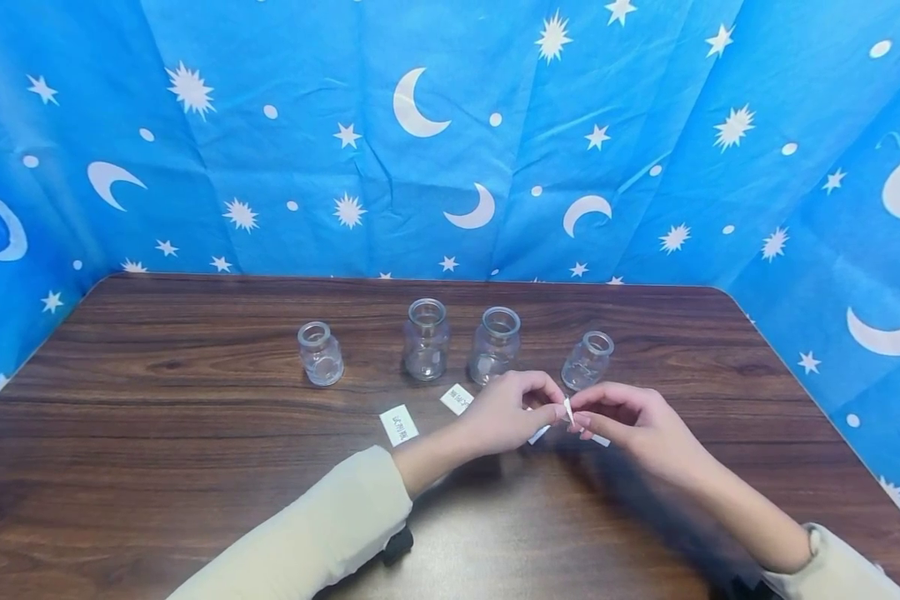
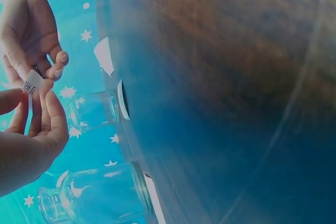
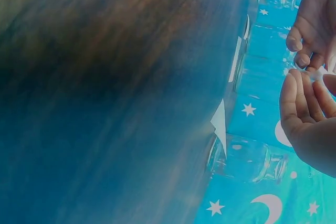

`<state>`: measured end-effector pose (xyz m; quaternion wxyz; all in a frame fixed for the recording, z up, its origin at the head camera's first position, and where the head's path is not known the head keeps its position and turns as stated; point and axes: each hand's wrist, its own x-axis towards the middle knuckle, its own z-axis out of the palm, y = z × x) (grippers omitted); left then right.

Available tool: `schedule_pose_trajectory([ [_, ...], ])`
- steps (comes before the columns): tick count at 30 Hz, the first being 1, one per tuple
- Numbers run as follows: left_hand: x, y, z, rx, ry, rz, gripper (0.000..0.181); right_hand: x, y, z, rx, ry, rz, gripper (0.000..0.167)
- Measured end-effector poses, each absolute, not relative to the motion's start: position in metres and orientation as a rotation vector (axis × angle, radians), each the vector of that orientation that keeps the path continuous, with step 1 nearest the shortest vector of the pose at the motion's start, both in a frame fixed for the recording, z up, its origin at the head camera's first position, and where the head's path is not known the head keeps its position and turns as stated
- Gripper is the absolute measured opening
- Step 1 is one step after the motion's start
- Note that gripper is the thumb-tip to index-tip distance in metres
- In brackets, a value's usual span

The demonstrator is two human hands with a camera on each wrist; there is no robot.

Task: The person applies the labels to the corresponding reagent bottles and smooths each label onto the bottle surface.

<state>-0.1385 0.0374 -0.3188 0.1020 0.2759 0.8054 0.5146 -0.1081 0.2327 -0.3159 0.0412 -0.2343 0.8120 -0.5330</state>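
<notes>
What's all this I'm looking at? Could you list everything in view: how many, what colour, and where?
Larger glass jars: two, clear, in the middle of the row
Smaller glass jars: two, clear, one at each end of the row
Loose labels: four, white, on the table in front of the jars
Held label: one, white with dark writing, between the fingers of both hands
Table: one, dark brown wood grain, under the jars
Backdrop cloth: one, blue with white moons and stars, behind the table
Sleeves: two, cream, on the forearms
Hands: two, bare, pinching the held label above the table
</notes>
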Motion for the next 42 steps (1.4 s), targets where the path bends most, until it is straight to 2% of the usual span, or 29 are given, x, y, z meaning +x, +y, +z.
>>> schedule_pose_trajectory([
  [17,-0.138,0.039,-0.320,0.849,2.378,1.505,0.009,-0.110,0.241,-0.319,-0.747,2.402,-1.688,0.014],
  [28,-0.149,0.038,-0.325,0.704,2.471,1.538,0.006,-0.108,0.247,-0.315,-0.687,2.430,-1.667,0.015],
  [42,-0.157,0.053,-0.321,0.717,2.565,1.484,0.004,-0.113,0.250,-0.311,-0.476,2.597,-1.595,0.017],
])
